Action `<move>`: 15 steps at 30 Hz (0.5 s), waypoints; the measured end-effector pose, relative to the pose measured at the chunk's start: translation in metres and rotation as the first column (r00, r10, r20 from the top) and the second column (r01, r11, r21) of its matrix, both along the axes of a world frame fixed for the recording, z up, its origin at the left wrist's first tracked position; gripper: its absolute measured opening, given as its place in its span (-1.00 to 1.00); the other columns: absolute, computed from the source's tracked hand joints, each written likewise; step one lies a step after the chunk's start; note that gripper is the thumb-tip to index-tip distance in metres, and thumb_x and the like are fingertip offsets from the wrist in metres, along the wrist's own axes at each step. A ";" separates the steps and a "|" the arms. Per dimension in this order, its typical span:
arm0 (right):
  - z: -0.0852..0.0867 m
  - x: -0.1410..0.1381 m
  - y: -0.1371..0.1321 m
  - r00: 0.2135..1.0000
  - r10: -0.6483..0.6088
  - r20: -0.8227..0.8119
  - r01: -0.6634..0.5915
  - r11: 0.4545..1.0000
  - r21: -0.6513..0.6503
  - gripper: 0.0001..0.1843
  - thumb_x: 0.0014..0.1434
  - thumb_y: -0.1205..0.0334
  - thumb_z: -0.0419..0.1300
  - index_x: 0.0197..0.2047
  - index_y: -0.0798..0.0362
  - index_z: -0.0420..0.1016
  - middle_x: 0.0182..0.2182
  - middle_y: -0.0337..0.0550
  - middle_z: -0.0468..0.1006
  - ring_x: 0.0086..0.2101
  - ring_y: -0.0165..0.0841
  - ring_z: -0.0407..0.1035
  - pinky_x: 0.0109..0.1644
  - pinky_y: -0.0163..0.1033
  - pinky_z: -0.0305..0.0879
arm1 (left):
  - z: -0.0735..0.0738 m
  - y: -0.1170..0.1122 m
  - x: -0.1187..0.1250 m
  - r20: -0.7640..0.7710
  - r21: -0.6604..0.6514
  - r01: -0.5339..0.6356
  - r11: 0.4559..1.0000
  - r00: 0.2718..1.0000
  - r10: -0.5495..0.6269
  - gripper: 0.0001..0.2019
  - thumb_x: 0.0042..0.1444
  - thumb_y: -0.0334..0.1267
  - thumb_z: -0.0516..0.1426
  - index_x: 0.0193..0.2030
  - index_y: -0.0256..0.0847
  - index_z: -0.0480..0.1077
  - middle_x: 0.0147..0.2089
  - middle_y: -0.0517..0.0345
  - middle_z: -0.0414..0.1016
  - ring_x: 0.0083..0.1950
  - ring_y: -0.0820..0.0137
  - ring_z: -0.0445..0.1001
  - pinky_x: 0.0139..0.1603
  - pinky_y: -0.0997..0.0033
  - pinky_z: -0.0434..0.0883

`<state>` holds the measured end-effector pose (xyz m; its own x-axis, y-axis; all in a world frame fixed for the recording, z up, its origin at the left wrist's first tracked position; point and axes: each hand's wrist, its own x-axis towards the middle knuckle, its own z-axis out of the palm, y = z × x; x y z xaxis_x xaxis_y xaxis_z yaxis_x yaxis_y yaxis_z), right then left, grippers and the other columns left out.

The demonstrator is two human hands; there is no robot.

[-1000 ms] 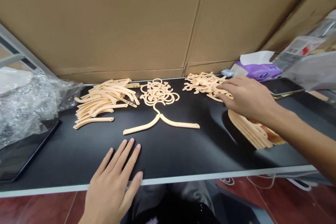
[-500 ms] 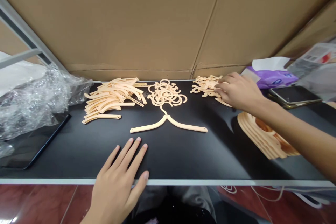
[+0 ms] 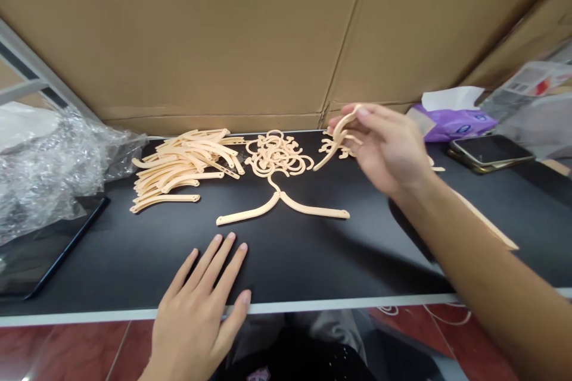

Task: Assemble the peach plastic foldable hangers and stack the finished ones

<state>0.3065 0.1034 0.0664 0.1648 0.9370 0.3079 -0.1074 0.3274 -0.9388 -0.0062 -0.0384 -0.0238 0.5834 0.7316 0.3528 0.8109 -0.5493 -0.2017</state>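
Observation:
My right hand [image 3: 393, 146] is raised over the table's right side, fingers closed on a long, curved beige hanger piece [image 3: 328, 156]. Behind it, partly hidden, lies a small heap of wavy beige parts [image 3: 328, 144]. My left hand [image 3: 199, 303] rests flat near the front edge, fingers spread. Just beyond its fingertips, two beige hanger arms [image 3: 315, 209] and a hook [image 3: 274, 182] lie together in a hanger shape. Farther back are a pile of loose hooks [image 3: 279, 155] and, to its left, a pile of hanger arms [image 3: 179, 169].
Bubble wrap [image 3: 53, 161] and a dark tablet [image 3: 58, 256] lie at the left. A purple tissue pack [image 3: 460, 122] and a phone [image 3: 491, 150] are at the back right. My forearm mostly covers a beige stack [image 3: 489, 223]. Cardboard [image 3: 214, 41] stands along the back.
My right hand has lifted off the small heap at the right and moved slightly left, now with the curved hanger piece in it. My left hand stays flat on the table.

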 end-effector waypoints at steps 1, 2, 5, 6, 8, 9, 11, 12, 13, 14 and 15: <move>-0.002 -0.008 -0.004 0.997 0.067 -0.031 -0.068 0.997 -0.036 -0.86 0.25 0.14 0.14 -0.21 0.00 0.45 -0.31 -0.16 0.57 -0.21 -0.32 0.51 -0.03 -0.12 0.40 | 0.000 0.000 0.000 0.002 0.000 0.004 1.000 1.000 -0.004 -0.35 0.26 -0.08 0.04 0.46 -0.24 0.13 0.48 0.01 0.15 0.42 0.11 0.27 0.49 0.13 -0.08; -0.005 -0.013 -0.008 0.991 0.119 -0.060 -0.123 0.989 -0.079 -0.83 0.27 0.09 0.14 -0.18 -0.02 0.44 -0.32 -0.19 0.56 -0.23 -0.32 0.51 -0.04 -0.11 0.41 | 0.000 0.000 0.000 0.004 0.000 0.009 1.000 1.000 -0.009 -0.35 0.27 -0.08 0.04 0.46 -0.24 0.13 0.48 0.01 0.15 0.42 0.11 0.27 0.50 0.13 -0.09; -0.013 -0.017 -0.015 0.971 0.181 -0.154 -0.209 0.959 -0.189 -0.79 0.26 0.03 0.17 -0.10 -0.08 0.43 -0.43 -0.30 0.47 -0.38 -0.37 0.44 -0.18 -0.17 0.42 | -0.001 0.000 -0.001 0.010 -0.002 0.015 1.000 1.000 -0.015 -0.35 0.26 -0.08 0.04 0.46 -0.23 0.12 0.48 0.00 0.16 0.41 0.11 0.27 0.49 0.13 -0.07; -0.016 -0.015 -0.015 0.967 0.185 -0.178 -0.221 0.953 -0.207 -0.78 0.25 0.03 0.19 -0.09 -0.08 0.44 -0.45 -0.32 0.43 -0.43 -0.40 0.39 -0.26 -0.23 0.39 | -0.001 -0.001 -0.001 0.012 -0.004 0.014 1.000 1.000 -0.014 -0.35 0.26 -0.08 0.04 0.46 -0.23 0.12 0.48 0.00 0.17 0.41 0.11 0.27 0.49 0.12 -0.07; -0.019 -0.012 -0.015 0.962 0.183 -0.202 -0.227 0.949 -0.219 -0.77 0.23 0.05 0.23 -0.09 -0.05 0.48 -0.50 -0.34 0.37 -0.51 -0.46 0.27 -0.42 -0.32 0.25 | -0.003 -0.001 -0.002 0.022 -0.003 0.011 1.000 1.000 -0.011 -0.35 0.26 -0.08 0.05 0.46 -0.24 0.13 0.47 -0.02 0.19 0.41 0.09 0.28 0.48 0.10 -0.04; -0.021 -0.012 -0.014 0.962 0.179 -0.204 -0.224 0.949 -0.223 -0.77 0.21 0.06 0.25 -0.10 -0.03 0.50 -0.52 -0.34 0.35 -0.54 -0.48 0.20 -0.48 -0.34 0.16 | -0.003 0.000 -0.003 0.030 -0.001 0.012 1.000 0.999 -0.012 -0.35 0.26 -0.09 0.05 0.46 -0.25 0.14 0.46 -0.03 0.20 0.41 0.08 0.28 0.47 0.08 -0.02; -0.022 -0.013 -0.013 0.965 0.166 -0.203 -0.214 0.946 -0.242 -0.76 0.16 0.08 0.29 -0.14 0.02 0.53 -0.55 -0.35 0.31 -0.58 -0.50 0.10 -0.55 -0.35 0.00 | -0.002 0.001 -0.003 0.044 -0.003 0.020 1.000 0.999 -0.019 -0.36 0.26 -0.11 0.06 0.44 -0.26 0.15 0.44 -0.05 0.23 0.39 0.05 0.29 0.43 0.05 0.05; -0.022 -0.014 -0.013 0.966 0.162 -0.203 -0.213 0.943 -0.257 -0.75 0.13 0.09 0.30 -0.16 0.04 0.54 -0.56 -0.35 0.30 -0.59 -0.51 0.07 -0.56 -0.35 -0.05 | -0.001 0.001 -0.003 0.051 -0.008 0.027 1.000 0.998 -0.026 -0.39 0.26 -0.12 0.06 0.43 -0.25 0.17 0.43 -0.06 0.26 0.38 0.04 0.30 0.40 0.03 0.10; -0.022 -0.016 -0.014 0.965 0.163 -0.204 -0.216 0.938 -0.272 -0.74 0.11 0.09 0.31 -0.18 0.06 0.54 -0.57 -0.35 0.30 -0.60 -0.52 0.05 -0.56 -0.35 -0.09 | 0.002 0.003 -0.001 0.061 -0.020 0.036 0.999 0.998 -0.034 -0.42 0.27 -0.13 0.07 0.41 -0.24 0.20 0.41 -0.07 0.29 0.37 0.04 0.31 0.37 0.01 0.16; -0.022 -0.018 -0.015 0.964 0.169 -0.206 -0.225 0.932 -0.285 -0.74 0.09 0.09 0.32 -0.20 0.07 0.54 -0.57 -0.34 0.31 -0.61 -0.53 0.04 -0.57 -0.35 -0.12 | 0.006 0.004 0.001 0.077 -0.034 0.044 0.998 0.996 -0.042 -0.45 0.29 -0.14 0.07 0.38 -0.23 0.23 0.39 -0.09 0.32 0.35 0.04 0.33 0.33 0.01 0.21; -0.022 -0.021 -0.015 0.961 0.180 -0.209 -0.238 0.926 -0.294 -0.74 0.08 0.09 0.33 -0.22 0.08 0.54 -0.57 -0.33 0.32 -0.61 -0.53 0.04 -0.57 -0.35 -0.14 | 0.012 0.006 0.005 0.096 -0.043 0.061 0.997 0.994 -0.057 -0.50 0.30 -0.16 0.08 0.35 -0.22 0.27 0.36 -0.10 0.35 0.32 0.04 0.36 0.28 0.02 0.27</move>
<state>0.2860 0.0879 0.0443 -0.0210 0.9995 -0.0226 -0.3133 -0.0281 -0.9492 -0.0016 -0.0322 -0.0118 0.5917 0.7133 0.3757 0.7909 -0.6038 -0.0994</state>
